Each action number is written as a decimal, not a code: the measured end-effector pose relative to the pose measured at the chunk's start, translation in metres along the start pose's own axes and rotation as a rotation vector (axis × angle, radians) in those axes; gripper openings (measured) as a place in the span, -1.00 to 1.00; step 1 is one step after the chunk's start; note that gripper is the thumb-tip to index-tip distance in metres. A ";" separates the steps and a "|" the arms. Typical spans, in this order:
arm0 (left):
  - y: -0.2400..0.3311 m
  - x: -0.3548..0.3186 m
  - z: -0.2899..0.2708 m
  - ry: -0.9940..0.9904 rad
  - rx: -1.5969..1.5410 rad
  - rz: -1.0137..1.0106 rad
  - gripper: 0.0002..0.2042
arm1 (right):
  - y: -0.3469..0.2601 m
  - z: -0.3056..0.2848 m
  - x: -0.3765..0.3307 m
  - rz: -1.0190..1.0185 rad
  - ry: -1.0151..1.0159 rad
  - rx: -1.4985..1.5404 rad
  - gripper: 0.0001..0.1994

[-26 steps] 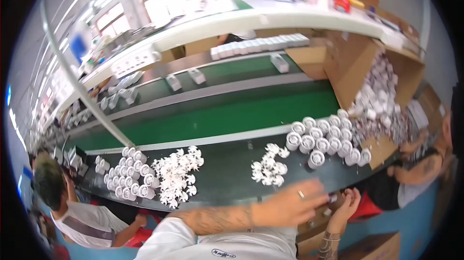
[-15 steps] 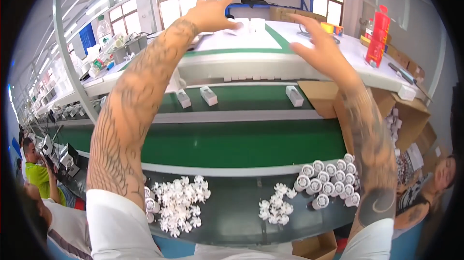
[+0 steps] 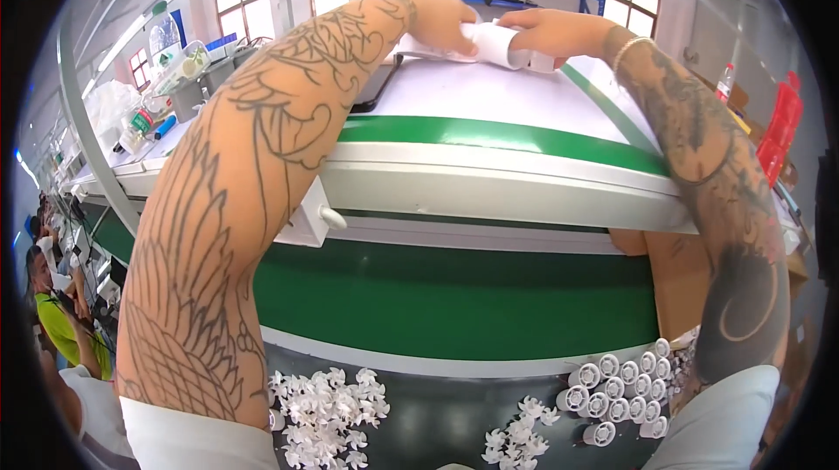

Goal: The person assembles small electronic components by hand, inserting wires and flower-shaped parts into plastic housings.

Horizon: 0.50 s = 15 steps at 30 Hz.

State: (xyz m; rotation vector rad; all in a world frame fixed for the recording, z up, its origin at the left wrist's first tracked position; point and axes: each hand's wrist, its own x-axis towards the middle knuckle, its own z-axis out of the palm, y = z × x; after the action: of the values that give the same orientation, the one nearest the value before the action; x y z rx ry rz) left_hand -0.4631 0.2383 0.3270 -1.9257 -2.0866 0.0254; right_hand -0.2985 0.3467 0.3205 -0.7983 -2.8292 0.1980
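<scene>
Both my arms stretch out over the white table across the conveyor. My left hand (image 3: 444, 22) closes on the left part of a group of white cylinders, its thumb along the near side. My right hand (image 3: 564, 34) curls in from the right, fingers over the top of a white cylinder (image 3: 496, 45) that lies tilted between the hands. Under the right fingers another white cylinder (image 3: 539, 62) partly shows. My fingers hide how many pieces each hand grips.
Below the table runs a green conveyor belt (image 3: 454, 295). On the dark near surface lie white finned pieces (image 3: 328, 413), a smaller heap of them (image 3: 522, 435), and white round housings (image 3: 620, 387). A red bottle-shaped container (image 3: 780, 129) stands right; a dark phone-like object (image 3: 377, 90) lies beside my left forearm.
My hands have moved forward and together from open, spread positions above the table onto the white cylinders. The view has moved closer to the table.
</scene>
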 end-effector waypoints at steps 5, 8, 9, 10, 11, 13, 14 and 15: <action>0.003 0.017 0.006 0.094 -0.037 0.115 -0.45 | 0.037 -0.002 -0.018 -0.028 0.139 0.178 -0.57; 0.024 0.003 -0.019 0.088 -0.081 0.228 -0.49 | 0.050 -0.005 -0.045 -0.115 0.126 0.251 -0.50; 0.035 0.000 -0.026 0.084 -0.103 0.155 -0.48 | 0.052 -0.003 -0.057 -0.105 0.120 0.258 -0.50; 0.038 -0.002 -0.037 0.054 -0.140 0.178 -0.53 | 0.052 -0.001 -0.070 -0.062 0.173 0.378 -0.49; 0.042 -0.005 -0.046 0.025 -0.177 0.205 -0.57 | 0.053 0.000 -0.085 -0.017 0.229 0.496 -0.48; 0.060 -0.016 -0.049 0.062 -0.160 0.274 -0.62 | 0.061 0.006 -0.102 -0.006 0.404 0.516 -0.43; 0.074 -0.020 -0.053 0.104 -0.149 0.333 -0.67 | 0.074 -0.004 -0.112 -0.037 0.396 0.414 -0.49; 0.077 -0.016 -0.046 0.182 -0.133 0.358 -0.65 | 0.079 -0.011 -0.126 -0.064 0.381 0.312 -0.54</action>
State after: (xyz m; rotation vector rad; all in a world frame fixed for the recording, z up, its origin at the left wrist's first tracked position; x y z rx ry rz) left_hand -0.3771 0.2217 0.3512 -2.2639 -1.6450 -0.2078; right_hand -0.1510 0.3478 0.2978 -0.6018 -2.3833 0.4169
